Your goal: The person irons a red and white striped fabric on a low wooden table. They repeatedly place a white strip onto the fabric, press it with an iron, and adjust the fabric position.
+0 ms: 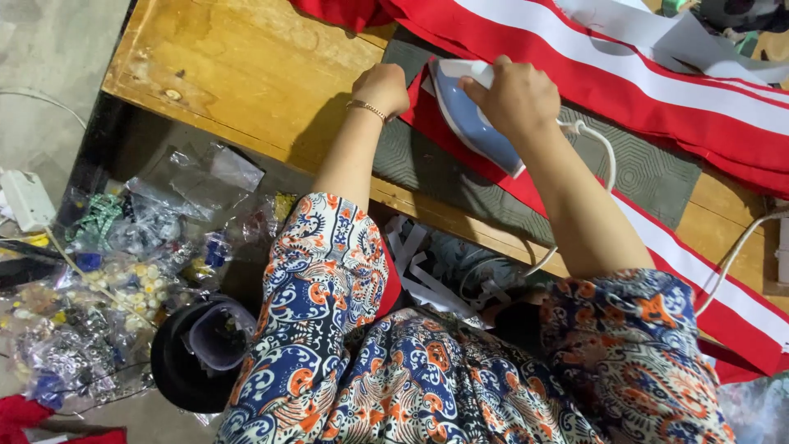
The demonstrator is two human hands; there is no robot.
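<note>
My right hand [516,94] is closed around the handle of a blue and white electric iron [470,125]. The iron rests on a long red fabric strip with white stripes [657,90]. My left hand [383,85], a thin bracelet at the wrist, is curled at the near end of that strip just left of the iron's tip, and seems to pinch its edge. The fabric lies over a grey patterned mat [649,174] on a wooden table [246,74]. From the iron a white cord [610,160] runs off past my right forearm.
Below the table's left edge lie clear plastic bags of beads and buttons [123,271], a black round container [193,358] and a white power strip [26,200]. White paper strips [423,271] sit under the table. More pale cloth [649,29] is at the far right.
</note>
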